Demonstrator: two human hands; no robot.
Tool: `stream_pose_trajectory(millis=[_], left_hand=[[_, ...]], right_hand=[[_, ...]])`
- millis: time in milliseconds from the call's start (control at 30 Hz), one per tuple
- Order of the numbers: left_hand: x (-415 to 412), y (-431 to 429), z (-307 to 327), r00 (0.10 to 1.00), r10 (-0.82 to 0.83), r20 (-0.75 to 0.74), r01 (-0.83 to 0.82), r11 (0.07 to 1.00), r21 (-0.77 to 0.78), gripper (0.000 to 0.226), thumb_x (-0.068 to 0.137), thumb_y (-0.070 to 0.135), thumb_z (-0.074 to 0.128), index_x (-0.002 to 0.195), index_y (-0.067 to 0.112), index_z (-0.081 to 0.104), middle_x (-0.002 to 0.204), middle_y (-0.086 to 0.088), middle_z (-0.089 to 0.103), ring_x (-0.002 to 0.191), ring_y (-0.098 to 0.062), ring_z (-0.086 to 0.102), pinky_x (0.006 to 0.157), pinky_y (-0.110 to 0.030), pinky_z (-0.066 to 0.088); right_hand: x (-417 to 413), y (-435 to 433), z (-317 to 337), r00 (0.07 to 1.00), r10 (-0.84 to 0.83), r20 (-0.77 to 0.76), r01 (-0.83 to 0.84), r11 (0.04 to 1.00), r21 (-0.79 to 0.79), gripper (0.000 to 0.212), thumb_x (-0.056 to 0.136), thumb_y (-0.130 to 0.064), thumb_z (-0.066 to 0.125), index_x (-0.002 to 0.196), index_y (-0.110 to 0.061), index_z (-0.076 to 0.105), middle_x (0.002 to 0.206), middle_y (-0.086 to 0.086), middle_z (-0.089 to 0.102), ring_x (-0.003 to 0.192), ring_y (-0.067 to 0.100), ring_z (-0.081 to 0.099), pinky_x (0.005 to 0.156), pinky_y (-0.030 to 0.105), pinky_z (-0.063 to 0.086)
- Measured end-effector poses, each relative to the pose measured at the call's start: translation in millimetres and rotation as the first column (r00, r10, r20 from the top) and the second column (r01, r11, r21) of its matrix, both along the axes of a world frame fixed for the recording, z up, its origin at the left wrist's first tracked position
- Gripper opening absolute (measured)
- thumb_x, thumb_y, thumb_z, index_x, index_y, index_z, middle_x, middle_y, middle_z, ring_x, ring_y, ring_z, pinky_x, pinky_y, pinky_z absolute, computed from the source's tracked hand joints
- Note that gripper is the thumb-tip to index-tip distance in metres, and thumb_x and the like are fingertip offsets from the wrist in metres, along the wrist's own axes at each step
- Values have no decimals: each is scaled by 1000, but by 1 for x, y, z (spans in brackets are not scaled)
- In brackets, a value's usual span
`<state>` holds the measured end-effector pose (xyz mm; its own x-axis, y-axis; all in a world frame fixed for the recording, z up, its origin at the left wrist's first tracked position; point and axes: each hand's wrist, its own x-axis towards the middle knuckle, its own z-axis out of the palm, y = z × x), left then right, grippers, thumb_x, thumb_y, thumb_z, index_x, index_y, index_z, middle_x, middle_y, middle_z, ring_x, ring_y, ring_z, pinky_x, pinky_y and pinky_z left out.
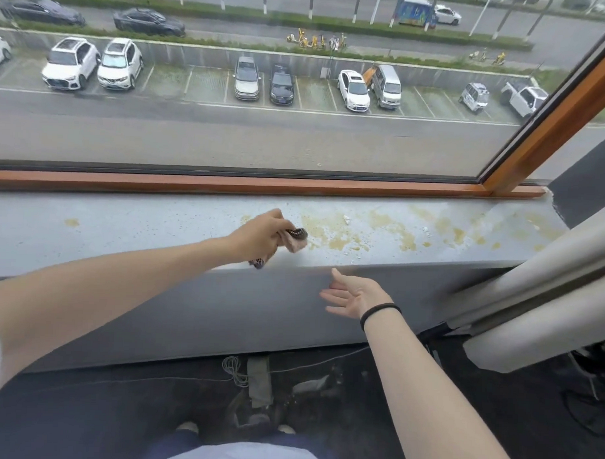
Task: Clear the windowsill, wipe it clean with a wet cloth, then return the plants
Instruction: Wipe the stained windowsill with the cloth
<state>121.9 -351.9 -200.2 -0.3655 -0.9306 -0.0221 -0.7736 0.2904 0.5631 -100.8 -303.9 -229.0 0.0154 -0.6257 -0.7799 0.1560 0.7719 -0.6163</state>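
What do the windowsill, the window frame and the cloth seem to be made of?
Windowsill: probably painted stone or concrete, matte grey, speckled. Window frame: seemingly varnished wood, orange-brown with slight sheen. Cloth: soft fabric, crumpled in the left hand.

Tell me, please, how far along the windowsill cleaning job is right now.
Done: no plants stand on the windowsill, so clearing looks finished. In hand: the left hand grips the cloth beside the yellow-brown stains; the right hand is open below the sill's edge. Left: those stains, the white crumbs, then returning the plants, not in view.

Head view, looking down, near windowsill (122,230)
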Motion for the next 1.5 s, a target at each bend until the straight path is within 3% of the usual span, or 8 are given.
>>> stream_pose_trajectory(millis=[367,567,767,900,1033,1233,1400,1500], left_hand=[[-38,-87,0,961,239,135,-219,964,-150,32,92,5,46,121,10,57,115,-14,49,111,-30,46,80,-39,41],[-54,-80,-25,942,309,134,-289,946,-147,46,90,-1,38,124,19,62,116,-4,57,108,-28,46,88,-39,42],[-62,-28,-26,992,-102,80,104,994,-24,50,80,-13,43,115,13,69,105,-11,57,98,-24,53,76,-25,38],[-41,-59,-12,972,208,-107,-212,977,-27,43,85,-15,40,106,7,70,95,-13,56,72,-17,54,63,-17,42],[-44,-68,-24,955,293,43,-292,956,-41,51,87,-6,37,116,25,66,101,-10,54,96,-24,50,89,-28,41],[-84,16,-28,999,-39,-27,40,999,20,42,89,-10,47,123,8,63,98,-8,53,88,-29,57,69,-29,48],[-64,7,-10,972,190,-137,-189,982,18,37,91,-7,45,115,11,67,97,-9,46,62,-14,52,44,-11,41],[-58,-1,-13,977,213,8,-213,977,-13,42,92,-6,40,123,12,63,100,-11,44,82,-27,54,47,-11,35]], right_hand=[[-36,-24,0,950,-313,25,313,950,-17,52,101,-27,40,142,4,30,140,25,43,121,35,53,96,48,45],[-49,-32,-4,961,-277,14,278,960,-35,44,102,-26,39,138,0,35,128,27,53,116,35,57,93,50,45],[-53,-43,-6,985,-167,-42,166,986,-8,42,104,-25,28,140,-3,32,123,26,56,112,35,59,94,54,43],[-53,-47,-9,988,-148,-50,148,989,-8,41,105,-23,27,139,-2,32,124,26,55,112,36,59,95,57,42],[-55,-49,-11,985,-161,-58,161,987,-1,38,104,-21,31,136,-1,36,123,25,56,110,36,61,93,57,43],[-52,-53,-15,982,-174,-77,174,985,6,40,104,-18,28,141,-3,32,127,25,54,111,37,60,94,55,42],[-55,-50,-11,983,-168,-80,168,986,-3,38,104,-19,33,137,-1,35,121,25,57,108,35,62,94,56,43],[-57,-49,-9,982,-178,-64,178,984,-4,38,104,-16,33,138,-2,34,128,27,52,115,37,57,98,57,40]])
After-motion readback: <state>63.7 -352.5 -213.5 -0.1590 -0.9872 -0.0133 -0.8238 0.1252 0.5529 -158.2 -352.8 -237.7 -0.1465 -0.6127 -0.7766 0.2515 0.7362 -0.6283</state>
